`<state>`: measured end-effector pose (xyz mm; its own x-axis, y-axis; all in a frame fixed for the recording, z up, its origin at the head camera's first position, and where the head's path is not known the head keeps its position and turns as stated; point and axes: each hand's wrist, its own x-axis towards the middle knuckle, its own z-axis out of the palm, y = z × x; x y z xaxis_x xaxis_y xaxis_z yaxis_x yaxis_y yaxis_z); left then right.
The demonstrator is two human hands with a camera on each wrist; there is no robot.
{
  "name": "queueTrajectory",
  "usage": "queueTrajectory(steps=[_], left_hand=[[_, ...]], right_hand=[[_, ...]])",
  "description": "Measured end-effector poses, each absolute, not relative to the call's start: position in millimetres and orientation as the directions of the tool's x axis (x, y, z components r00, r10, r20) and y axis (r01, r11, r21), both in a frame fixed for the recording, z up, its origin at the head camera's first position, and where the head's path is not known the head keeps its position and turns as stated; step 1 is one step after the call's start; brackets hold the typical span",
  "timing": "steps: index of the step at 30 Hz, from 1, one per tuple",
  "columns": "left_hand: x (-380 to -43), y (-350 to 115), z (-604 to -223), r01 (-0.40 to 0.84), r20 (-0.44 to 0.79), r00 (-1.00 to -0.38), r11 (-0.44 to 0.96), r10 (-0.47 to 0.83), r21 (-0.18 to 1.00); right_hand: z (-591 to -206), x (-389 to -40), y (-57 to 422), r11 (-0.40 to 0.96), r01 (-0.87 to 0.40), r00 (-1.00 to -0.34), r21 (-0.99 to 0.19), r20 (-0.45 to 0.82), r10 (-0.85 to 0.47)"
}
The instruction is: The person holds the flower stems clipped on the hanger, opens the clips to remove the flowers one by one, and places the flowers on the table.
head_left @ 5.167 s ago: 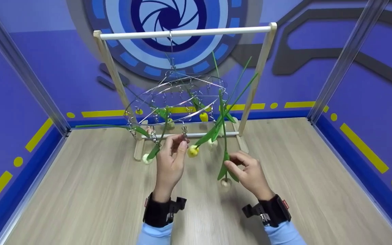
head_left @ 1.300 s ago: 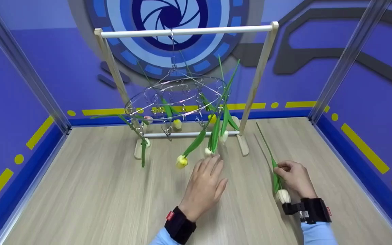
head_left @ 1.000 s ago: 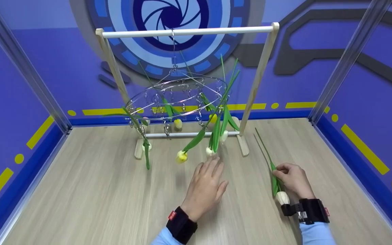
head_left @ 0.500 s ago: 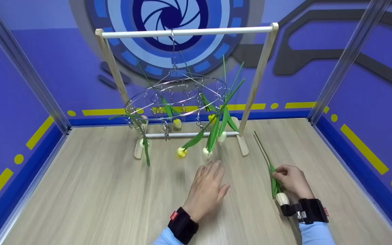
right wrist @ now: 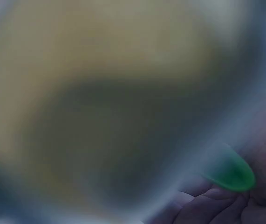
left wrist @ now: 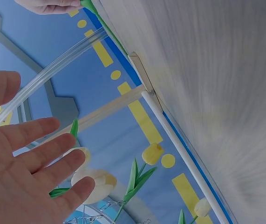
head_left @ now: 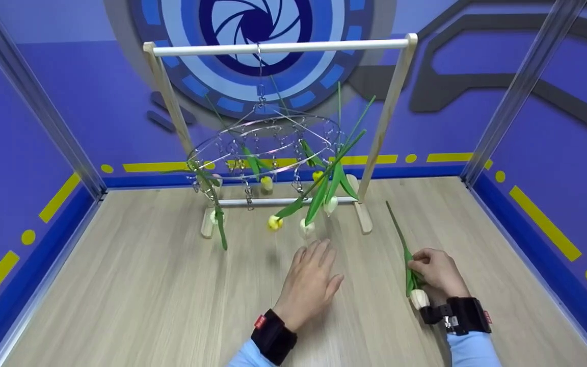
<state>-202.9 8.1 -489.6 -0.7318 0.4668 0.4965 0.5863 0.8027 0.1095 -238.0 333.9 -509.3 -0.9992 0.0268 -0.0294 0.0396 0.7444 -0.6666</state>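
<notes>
My right hand [head_left: 441,270] pinches a white tulip [head_left: 419,299] by its green leaves and stem, at the right of the table; its bloom points towards me and the stem away. In the right wrist view a pale blurred bloom [right wrist: 100,42] covers most of the picture, with a green leaf tip [right wrist: 235,175] by the fingers. My left hand [head_left: 308,285] holds nothing, its fingers spread, just in front of a hanging white tulip [head_left: 307,228]. A yellow tulip [head_left: 275,223] hangs beside that one, bloom down. The left wrist view shows the bare palm [left wrist: 16,172].
A round metal clip hanger [head_left: 268,173] hangs by its hook from the white top bar [head_left: 324,47] of a wooden-sided rack [head_left: 385,117]. More tulips hang from its clips, one white one [head_left: 217,217] at the left. Blue walls [head_left: 477,122] surround the wooden table [head_left: 135,285].
Since the earliest frame my left hand has left a clip and moved right and nearer me. My right hand has carried its tulip right, away from the rack. The hanging tulips sway slightly.
</notes>
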Motion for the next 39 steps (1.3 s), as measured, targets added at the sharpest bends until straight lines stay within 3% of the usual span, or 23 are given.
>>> queueTrajectory(steps=[39], left_hand=[[-202, 0, -479, 0.592, 0.538, -0.714, 0.796, 0.448, 0.124]], right_hand=[[-475, -222, 343, 0.796, -0.021, -0.987, -0.605, -0.113, -0.111]])
